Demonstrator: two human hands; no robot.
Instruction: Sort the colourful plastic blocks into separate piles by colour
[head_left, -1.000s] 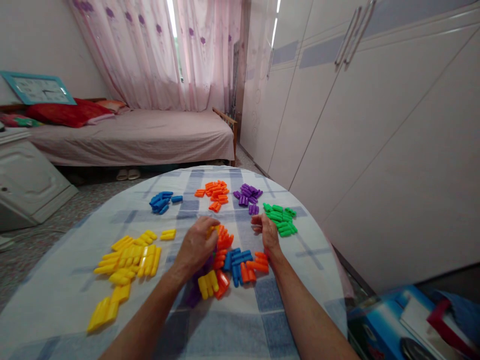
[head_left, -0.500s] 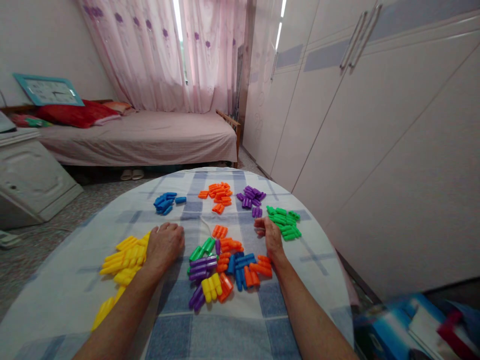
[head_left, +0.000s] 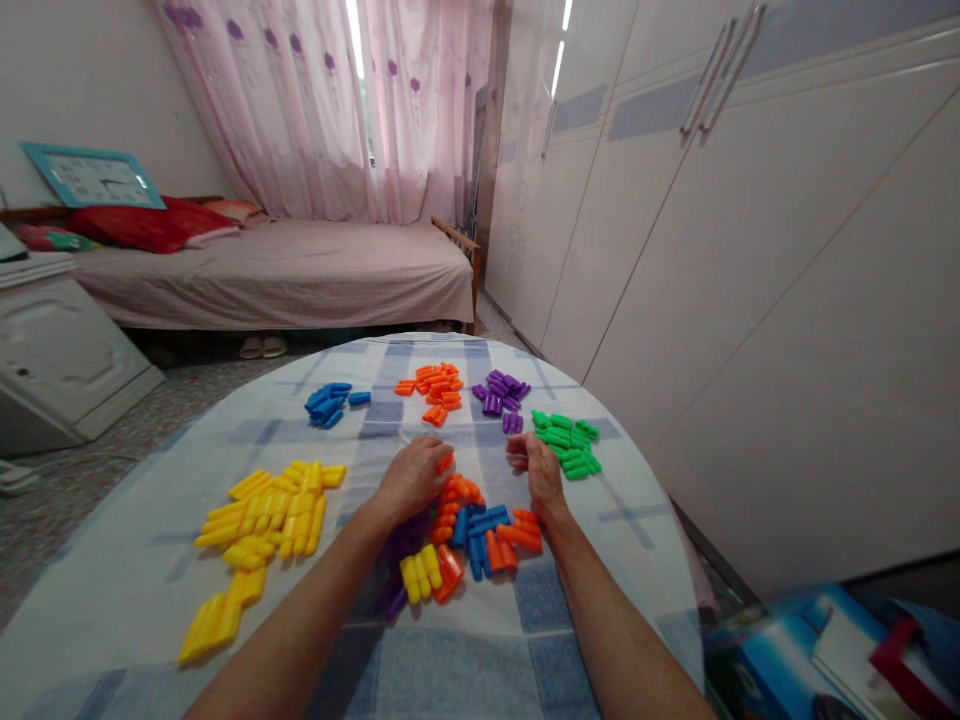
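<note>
My left hand (head_left: 415, 478) is at the top of the mixed pile, its fingers closed round an orange plastic block (head_left: 445, 463) of joined tubes. Beneath that forearm, purple blocks (head_left: 397, 545) are partly hidden. My right hand (head_left: 538, 468) rests on the table beside the green blocks (head_left: 566, 440), fingers loosely curved and apart, with nothing visible in them. Between my arms lie more pieces: blue blocks (head_left: 480, 535), orange blocks (head_left: 517, 540) and a yellow block (head_left: 421, 575).
Sorted by colour, yellow blocks (head_left: 300, 510) lie at the left, with blue blocks (head_left: 327, 405), orange blocks (head_left: 435, 388) and purple blocks (head_left: 501, 392) farther back. A checked cloth (head_left: 450, 665) covers the round table. Beyond stand a bed (head_left: 315, 270) and a wardrobe (head_left: 750, 300).
My left hand has moved right, from beside the yellow blocks to the mixed pile, and closed on an orange block there. My right hand has stayed in place.
</note>
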